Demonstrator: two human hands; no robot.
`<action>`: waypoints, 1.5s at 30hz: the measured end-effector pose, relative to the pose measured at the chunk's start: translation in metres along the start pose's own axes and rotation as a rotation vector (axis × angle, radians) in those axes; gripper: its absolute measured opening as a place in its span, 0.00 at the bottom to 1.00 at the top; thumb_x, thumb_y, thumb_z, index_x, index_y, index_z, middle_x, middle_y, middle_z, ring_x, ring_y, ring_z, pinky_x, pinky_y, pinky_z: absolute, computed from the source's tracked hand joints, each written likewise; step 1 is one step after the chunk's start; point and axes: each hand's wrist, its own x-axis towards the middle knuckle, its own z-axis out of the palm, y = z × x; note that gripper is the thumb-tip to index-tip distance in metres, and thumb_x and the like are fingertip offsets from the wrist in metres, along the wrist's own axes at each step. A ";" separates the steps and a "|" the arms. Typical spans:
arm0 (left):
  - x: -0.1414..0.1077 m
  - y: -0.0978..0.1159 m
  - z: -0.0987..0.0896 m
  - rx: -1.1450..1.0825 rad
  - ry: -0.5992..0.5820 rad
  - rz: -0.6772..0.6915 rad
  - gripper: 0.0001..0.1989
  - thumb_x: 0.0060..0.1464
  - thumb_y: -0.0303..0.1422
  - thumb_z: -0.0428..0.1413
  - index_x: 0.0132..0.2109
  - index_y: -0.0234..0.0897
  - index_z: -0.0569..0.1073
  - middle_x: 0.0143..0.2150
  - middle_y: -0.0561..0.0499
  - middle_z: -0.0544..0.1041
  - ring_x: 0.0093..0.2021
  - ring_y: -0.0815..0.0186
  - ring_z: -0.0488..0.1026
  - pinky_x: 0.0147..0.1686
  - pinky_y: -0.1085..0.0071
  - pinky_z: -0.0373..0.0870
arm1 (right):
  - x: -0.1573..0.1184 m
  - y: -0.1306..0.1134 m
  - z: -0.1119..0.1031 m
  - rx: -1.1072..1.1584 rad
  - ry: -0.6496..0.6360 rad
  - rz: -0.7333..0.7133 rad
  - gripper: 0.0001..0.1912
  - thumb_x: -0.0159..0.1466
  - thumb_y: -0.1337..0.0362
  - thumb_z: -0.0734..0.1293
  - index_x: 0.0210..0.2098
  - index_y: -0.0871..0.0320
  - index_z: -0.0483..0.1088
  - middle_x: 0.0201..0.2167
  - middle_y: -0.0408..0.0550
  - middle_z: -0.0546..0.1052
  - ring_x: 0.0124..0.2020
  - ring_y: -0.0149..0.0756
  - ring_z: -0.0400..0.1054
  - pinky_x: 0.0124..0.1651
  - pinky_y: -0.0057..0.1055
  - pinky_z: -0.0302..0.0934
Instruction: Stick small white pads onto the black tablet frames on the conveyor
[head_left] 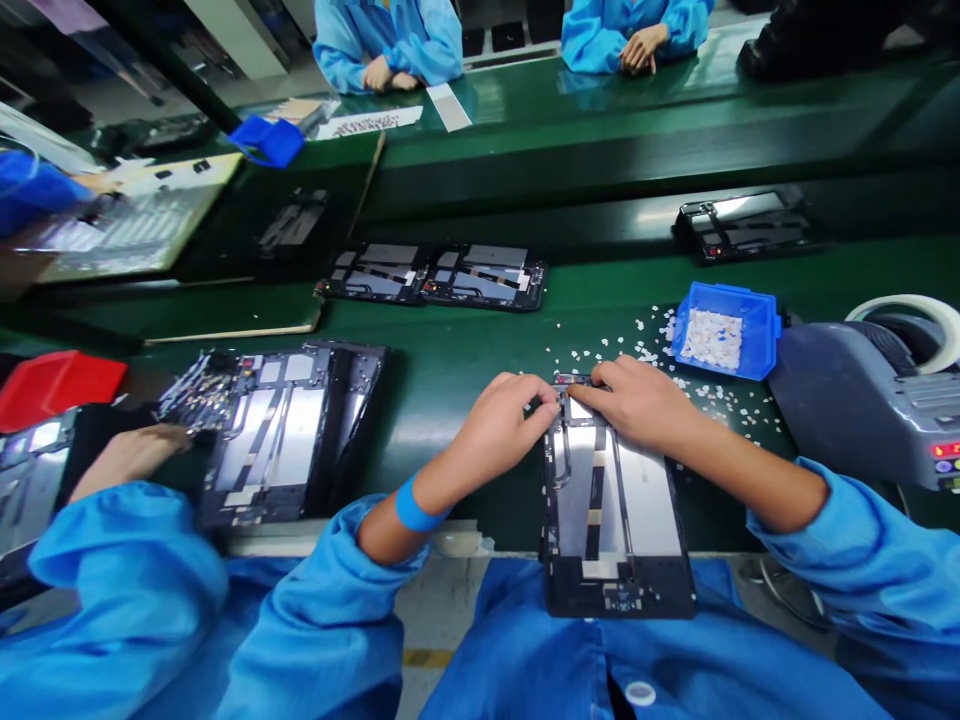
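Observation:
An opened tablet point(649, 500) with silvery panels, dark ribbon cables and a black lower end lies before me, its near end overhanging the table edge. At its upper left corner, my left hand point(501, 428), wearing a blue wristband point(414, 505), has thumb and index finger pinched; anything between them is too small to make out. My right hand point(641, 402) rests across the top right of the tablet, index finger stretched onto the top edge near the left fingertips. Both hands touch the device. Small white pieces point(592, 355) lie scattered just beyond them.
Right stand a blue bin point(766, 325) of white pieces and a grey tape dispenser point(847, 400). More opened tablets point(487, 275) lie ahead, others point(277, 430) at left beside a co-worker's hand point(139, 455) and a red bin point(64, 385). Two people sit opposite.

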 end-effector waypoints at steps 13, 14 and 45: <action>0.036 -0.007 0.012 -0.125 -0.097 -0.147 0.06 0.61 0.29 0.57 0.34 0.38 0.75 0.33 0.51 0.74 0.38 0.61 0.71 0.40 0.65 0.66 | -0.002 0.001 0.009 0.054 0.060 0.033 0.18 0.75 0.67 0.59 0.56 0.52 0.78 0.41 0.54 0.74 0.37 0.41 0.55 0.41 0.37 0.47; 0.036 -0.007 0.013 -0.129 -0.097 -0.153 0.06 0.61 0.29 0.57 0.34 0.38 0.75 0.33 0.51 0.74 0.38 0.61 0.71 0.40 0.66 0.66 | -0.002 0.001 0.009 0.055 0.064 0.031 0.18 0.75 0.67 0.59 0.56 0.52 0.77 0.41 0.53 0.74 0.37 0.41 0.55 0.41 0.37 0.47; 0.033 -0.003 0.023 -0.026 -0.019 -0.162 0.07 0.62 0.27 0.53 0.36 0.38 0.74 0.37 0.49 0.76 0.40 0.61 0.72 0.40 0.65 0.67 | -0.001 0.003 0.013 0.048 0.083 0.010 0.18 0.75 0.67 0.59 0.57 0.52 0.77 0.39 0.52 0.73 0.38 0.41 0.54 0.39 0.37 0.45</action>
